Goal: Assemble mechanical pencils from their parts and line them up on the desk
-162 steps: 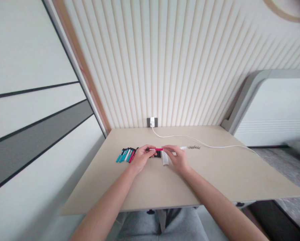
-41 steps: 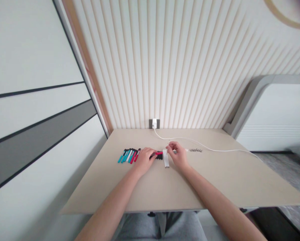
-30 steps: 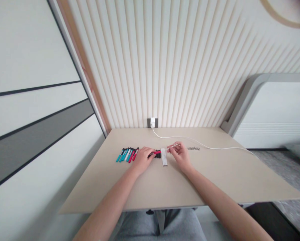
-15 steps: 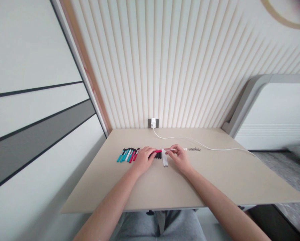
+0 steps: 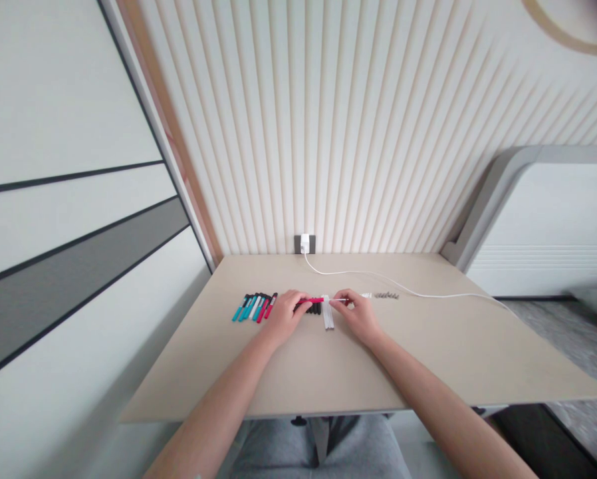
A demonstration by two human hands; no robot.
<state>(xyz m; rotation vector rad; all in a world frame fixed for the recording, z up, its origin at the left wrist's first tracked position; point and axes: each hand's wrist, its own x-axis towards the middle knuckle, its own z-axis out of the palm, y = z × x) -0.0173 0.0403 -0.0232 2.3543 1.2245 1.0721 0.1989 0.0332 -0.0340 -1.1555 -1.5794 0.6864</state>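
My left hand [image 5: 287, 315] is closed around a red pen barrel [image 5: 317, 301] that points to the right. My right hand [image 5: 357, 315] pinches a thin white rod [image 5: 339, 299], level with the barrel and close to its right end. Whether rod and barrel touch is too small to tell. Below them lies a bundle of white sticks [image 5: 328, 316]. Several black caps [image 5: 317, 309] lie beside it, partly behind my left fingers. Left of my left hand is a row of teal, white and red pens with black ends [image 5: 254, 308].
Small white pieces [image 5: 367, 295] and small grey pieces [image 5: 387, 295] lie right of my right hand on the beige table [image 5: 298, 379]. A white cable [image 5: 408, 291] runs from a wall charger [image 5: 305, 243] across the table's back to the right.
The white rod in my right hand has shifted slightly, and the fingers of that hand are drawn closer together. My left hand still holds the red barrel in nearly the same place.
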